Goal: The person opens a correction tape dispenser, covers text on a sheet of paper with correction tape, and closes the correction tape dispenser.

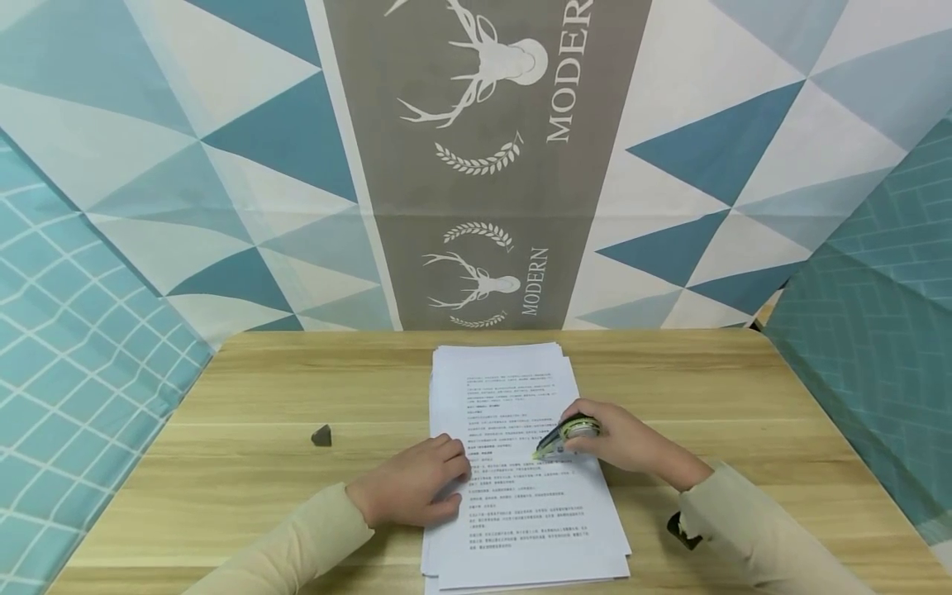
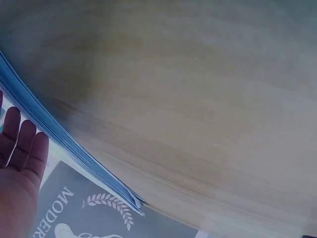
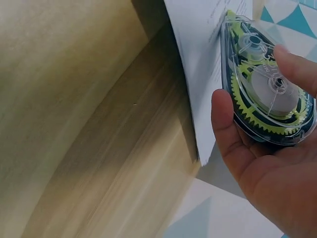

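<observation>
A correction tape dispenser (image 1: 568, 433) with a clear case and lime-green gears is gripped in my right hand (image 1: 617, 438). Its tip meets a printed line on the top sheet of a paper stack (image 1: 521, 529). In the right wrist view, the thumb and fingers hold the sides of the dispenser (image 3: 270, 84). My left hand (image 1: 416, 483) rests on the stack's left edge, fingers lying over the margin. The left wrist view shows that hand's fingers (image 2: 37, 148) extended beside the layered edge of the stack (image 2: 74, 148).
A small dark grey piece (image 1: 321, 435) lies on the wooden table (image 1: 260, 496) to the left. Partly under the right sleeve is a black object (image 1: 683, 530). A patterned cloth (image 1: 476, 165) with deer heads and triangles hangs behind the table.
</observation>
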A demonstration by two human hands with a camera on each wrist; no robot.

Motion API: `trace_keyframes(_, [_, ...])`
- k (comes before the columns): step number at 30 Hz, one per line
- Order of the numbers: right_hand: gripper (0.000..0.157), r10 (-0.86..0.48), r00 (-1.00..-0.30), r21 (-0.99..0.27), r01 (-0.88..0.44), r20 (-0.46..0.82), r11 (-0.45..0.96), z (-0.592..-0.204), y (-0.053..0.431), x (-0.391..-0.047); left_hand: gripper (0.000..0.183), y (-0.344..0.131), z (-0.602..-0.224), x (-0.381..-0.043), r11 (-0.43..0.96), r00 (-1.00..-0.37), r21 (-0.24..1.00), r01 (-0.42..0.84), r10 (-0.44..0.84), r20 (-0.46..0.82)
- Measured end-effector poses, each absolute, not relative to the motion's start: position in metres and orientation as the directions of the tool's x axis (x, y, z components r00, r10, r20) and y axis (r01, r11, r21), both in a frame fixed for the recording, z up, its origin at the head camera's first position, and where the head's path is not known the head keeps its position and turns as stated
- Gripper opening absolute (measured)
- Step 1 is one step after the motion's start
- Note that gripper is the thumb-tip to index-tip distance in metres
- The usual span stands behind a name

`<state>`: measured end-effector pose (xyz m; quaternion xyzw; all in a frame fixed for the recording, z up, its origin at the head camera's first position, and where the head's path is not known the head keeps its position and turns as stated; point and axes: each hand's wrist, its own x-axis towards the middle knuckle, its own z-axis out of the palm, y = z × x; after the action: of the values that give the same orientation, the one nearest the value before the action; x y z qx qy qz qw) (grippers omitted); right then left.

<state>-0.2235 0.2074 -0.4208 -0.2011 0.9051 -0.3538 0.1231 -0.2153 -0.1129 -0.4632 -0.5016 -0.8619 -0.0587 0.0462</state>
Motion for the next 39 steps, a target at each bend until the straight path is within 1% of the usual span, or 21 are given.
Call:
trace_keyframes(13, [0.022,-0.43,-0.9,-0.762,-0.233,-0.066,0.605,-0.422,0.213,-0.221,0.017,-0.113,-0.463,-0.214,0.5,-0.5,0.039,0.865,0.855,0.14])
trace_keyframes(19, [0.024,-0.401,-0.914,-0.755,-0.217,-0.067,0.619,-0.416,0.217,-0.216,0.017,-0.113,-0.461,-0.212,0.503,-0.502,0.036,0.864,0.853,0.141])
trace_keyframes(25, [0.023,-0.414,-0.909,-0.751,-0.243,-0.044,0.613,-0.415,0.22,-0.211,0.016,-0.114,-0.457,-0.207,0.5,-0.501,0.049,0.865,0.853,0.147])
trace_keyframes(33, [0.024,-0.446,-0.893,-0.769,-0.243,-0.06,0.591,-0.419,0.216,-0.203,0.016,-0.114,-0.452,-0.195,0.452,-0.449,0.029,0.892,0.874,0.184])
trace_keyframes(39, [0.023,-0.459,-0.887,-0.762,-0.265,-0.047,0.591,-0.422,0.211,-0.197,0.016,-0.114,-0.45,-0.187,0.441,-0.441,0.037,0.897,0.885,0.151])
